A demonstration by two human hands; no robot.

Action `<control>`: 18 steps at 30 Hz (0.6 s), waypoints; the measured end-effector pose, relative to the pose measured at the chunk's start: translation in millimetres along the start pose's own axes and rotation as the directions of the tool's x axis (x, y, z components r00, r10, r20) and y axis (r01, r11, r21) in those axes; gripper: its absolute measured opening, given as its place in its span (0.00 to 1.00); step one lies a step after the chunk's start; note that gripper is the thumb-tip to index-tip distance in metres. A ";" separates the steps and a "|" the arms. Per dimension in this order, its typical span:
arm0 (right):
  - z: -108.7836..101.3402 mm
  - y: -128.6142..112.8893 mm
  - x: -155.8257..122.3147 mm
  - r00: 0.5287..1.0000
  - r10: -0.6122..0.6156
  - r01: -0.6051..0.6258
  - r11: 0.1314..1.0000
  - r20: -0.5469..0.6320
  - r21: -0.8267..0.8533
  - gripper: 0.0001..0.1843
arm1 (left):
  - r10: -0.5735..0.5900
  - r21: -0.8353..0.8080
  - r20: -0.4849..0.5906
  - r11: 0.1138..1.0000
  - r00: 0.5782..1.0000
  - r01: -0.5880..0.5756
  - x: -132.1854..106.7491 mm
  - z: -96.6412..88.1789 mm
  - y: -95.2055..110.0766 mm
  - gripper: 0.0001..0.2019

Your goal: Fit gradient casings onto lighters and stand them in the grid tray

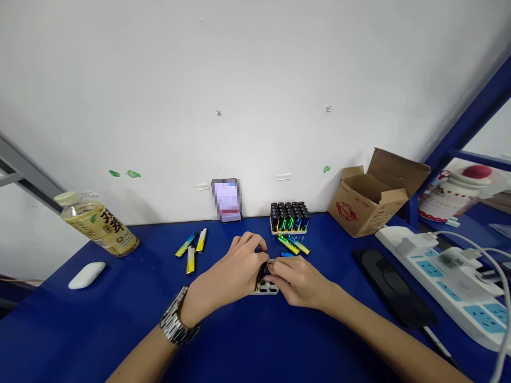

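Observation:
My left hand [239, 266], with a metal watch [178, 317] on its wrist, curls over a pale holed tray [266, 291]. Its fingers close around a small dark piece [263, 270], mostly hidden. My right hand [301, 279] pinches at that same spot from the right, and what lies between its fingertips is too covered to name. Just beyond the right hand lie shiny yellow-green and blue lighter-like tubes [288, 244]. Behind them stands a pale rack [287, 232] filled with upright dark-topped tubes [290, 218] in rows.
Several yellow, white and blue tubes [190, 260] lie left of my hands. A phone [227, 201] leans on the wall. A drink bottle [101, 226] and white earphone case [87, 275] sit left; an open carton [357, 205], black phone [395, 287] and power strip [443, 290] stand right.

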State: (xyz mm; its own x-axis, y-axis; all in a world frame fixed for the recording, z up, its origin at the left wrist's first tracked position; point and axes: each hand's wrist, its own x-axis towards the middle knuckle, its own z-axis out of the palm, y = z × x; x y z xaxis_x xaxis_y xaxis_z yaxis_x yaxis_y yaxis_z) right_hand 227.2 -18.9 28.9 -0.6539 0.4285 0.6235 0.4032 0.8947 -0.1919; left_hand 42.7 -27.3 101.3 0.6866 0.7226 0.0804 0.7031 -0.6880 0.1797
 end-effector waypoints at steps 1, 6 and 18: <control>-1.5 -0.2 1.1 1.000 0.013 -0.012 1.000 0.026 -0.013 0.12 | 0.000 -0.004 -0.005 1.000 1.000 0.000 -0.5 -0.9 -0.6 0.13; -11.1 -4.2 9.0 0.979 0.076 -0.055 0.992 0.187 -0.113 0.08 | -0.014 -0.021 -0.042 1.000 0.999 0.014 -3.0 -5.8 -6.0 0.16; -17.1 -13.4 7.5 0.967 0.150 -0.138 0.988 0.204 -0.072 0.07 | -0.534 0.274 -0.195 0.776 0.823 0.569 -34.6 -5.3 -65.3 0.18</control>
State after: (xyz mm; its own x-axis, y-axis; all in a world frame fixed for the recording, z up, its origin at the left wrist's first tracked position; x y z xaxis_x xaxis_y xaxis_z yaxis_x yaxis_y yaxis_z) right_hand 227.9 -29.8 49.1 -0.7029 0.5741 0.4199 0.5343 0.8159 -0.2212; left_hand -28.0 -7.0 91.9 0.1530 0.9750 0.1609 0.9865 -0.1410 -0.0833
